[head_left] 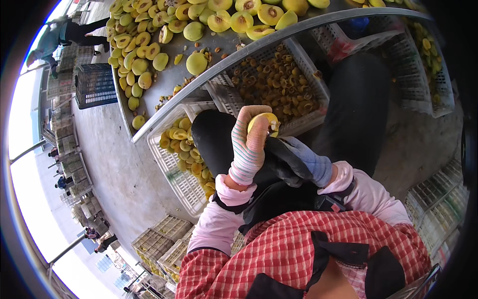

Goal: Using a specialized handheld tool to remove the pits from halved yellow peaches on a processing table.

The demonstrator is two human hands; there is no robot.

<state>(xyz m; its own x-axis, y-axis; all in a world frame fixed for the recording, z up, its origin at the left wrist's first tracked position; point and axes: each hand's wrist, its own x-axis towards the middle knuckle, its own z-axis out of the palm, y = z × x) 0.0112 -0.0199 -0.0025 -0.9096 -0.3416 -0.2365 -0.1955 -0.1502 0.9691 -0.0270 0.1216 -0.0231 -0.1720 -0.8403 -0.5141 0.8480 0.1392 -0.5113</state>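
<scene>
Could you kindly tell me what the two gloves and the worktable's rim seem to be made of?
Left glove: matte knitted yarn, judging by its striped, ribbed cuff. Right glove: blue fabric, with a dark, perhaps rubbery coating toward the fingers. Worktable's rim: probably metal, smooth and grey with a dull sheen.

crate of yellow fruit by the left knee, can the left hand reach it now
Probably yes: the crate is open-topped, just past the left knee, though the left hand holds a fruit.

Yellow fruit (219, 21) on metal table (172, 74)
</scene>
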